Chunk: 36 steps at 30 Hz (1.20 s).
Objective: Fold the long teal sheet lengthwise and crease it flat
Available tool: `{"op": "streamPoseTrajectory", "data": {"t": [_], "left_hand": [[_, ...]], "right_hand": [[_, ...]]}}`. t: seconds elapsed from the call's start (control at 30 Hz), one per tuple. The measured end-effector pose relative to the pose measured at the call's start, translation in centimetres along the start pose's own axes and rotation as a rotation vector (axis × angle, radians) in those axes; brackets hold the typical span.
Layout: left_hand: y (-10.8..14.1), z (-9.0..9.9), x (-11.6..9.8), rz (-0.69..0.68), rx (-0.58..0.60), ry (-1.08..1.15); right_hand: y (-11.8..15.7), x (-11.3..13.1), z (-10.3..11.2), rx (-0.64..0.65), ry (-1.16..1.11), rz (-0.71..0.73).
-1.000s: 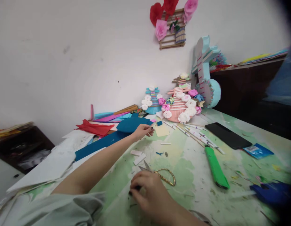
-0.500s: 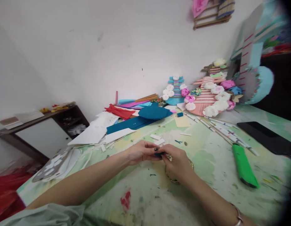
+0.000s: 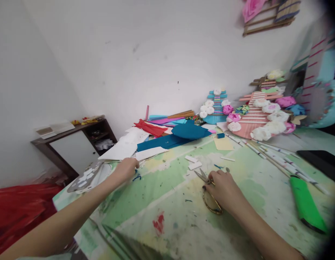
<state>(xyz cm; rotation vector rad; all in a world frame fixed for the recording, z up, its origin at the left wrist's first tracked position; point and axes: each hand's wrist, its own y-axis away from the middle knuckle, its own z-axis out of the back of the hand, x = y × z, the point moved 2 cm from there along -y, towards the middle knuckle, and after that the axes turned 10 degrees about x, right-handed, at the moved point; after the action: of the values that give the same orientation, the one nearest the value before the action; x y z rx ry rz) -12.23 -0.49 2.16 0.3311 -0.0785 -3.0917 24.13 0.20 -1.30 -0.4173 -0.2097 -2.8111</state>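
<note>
My right hand [image 3: 224, 187] is closed on a pair of scissors [image 3: 212, 203] near the pivot. Their blades stand slightly apart and point to the upper left; the gold handle loops hang toward me. Far to the left, my left hand [image 3: 125, 170] is stretched over the table beside the white sheets, its fingers curled down. Blue paper scraps [image 3: 137, 176] show just under those fingertips; whether the fingers still pinch any of them is hidden. Two white strips [image 3: 195, 165] lie just beyond the scissor tips.
Dark blue paper [image 3: 189, 131], red paper [image 3: 151, 127] and white sheets [image 3: 118, 146] are piled at the back. Decorated guitar-shaped crafts [image 3: 216, 112] lean on the wall. Markers [image 3: 294, 164], a green case [image 3: 308, 204] and a black tablet-like object [image 3: 319, 162] lie right.
My hands were together over a small blue piece. The left has moved away to the left with blue scraps beneath it; the right now grips the scissors. The view has turned left.
</note>
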Motion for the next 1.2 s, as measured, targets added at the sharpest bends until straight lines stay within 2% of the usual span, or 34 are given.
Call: {"op": "streamPoseTrajectory", "data": {"t": [0.07,0.2,0.4,0.5,0.57,0.77,0.87,0.93,1.0,1.07,1.2], "left_hand": [[-0.8,0.2,1.2,0.001,-0.041,-0.084],[-4.0,-0.8,1.3,-0.076,-0.08,-0.159],[-8.6,-1.7,2.2,-0.029,-0.068,-0.127],[-9.1,-1.0,3.3,-0.03,-0.079,-0.086],[-8.9,-0.1,4.3,-0.006,-0.13,-0.075],[-8.3,2.9,8.8,0.25,-0.334,-0.115],[-8.2,3.4,10.9,0.322,-0.336,-0.155],[-8.4,3.3,11.5,0.326,-0.338,-0.177],[-9.0,3.2,11.1,0.293,-0.363,-0.196],[-10.1,3.0,9.6,0.211,-0.39,-0.21],[-13.4,2.0,4.3,-0.059,-0.351,-0.233]], "right_hand": [[-0.2,-0.1,0.2,0.015,0.009,-0.01],[-0.4,-0.4,0.3,0.036,0.025,-0.05],[-0.3,-0.7,0.5,0.045,0.084,-0.104],[-0.1,-0.5,0.7,0.046,0.115,-0.07],[0.1,-0.4,0.7,0.043,0.124,-0.047],[0.4,-0.6,0.1,0.057,0.114,-0.052],[0.2,-0.9,0.0,0.058,0.107,-0.075],[0.0,-1.3,0.0,0.057,0.092,-0.102],[-0.3,-1.6,0.3,0.05,0.069,-0.133],[-0.5,-2.0,0.7,0.034,0.043,-0.162],[-0.7,-3.4,2.3,-0.025,-0.006,-0.238]]}}
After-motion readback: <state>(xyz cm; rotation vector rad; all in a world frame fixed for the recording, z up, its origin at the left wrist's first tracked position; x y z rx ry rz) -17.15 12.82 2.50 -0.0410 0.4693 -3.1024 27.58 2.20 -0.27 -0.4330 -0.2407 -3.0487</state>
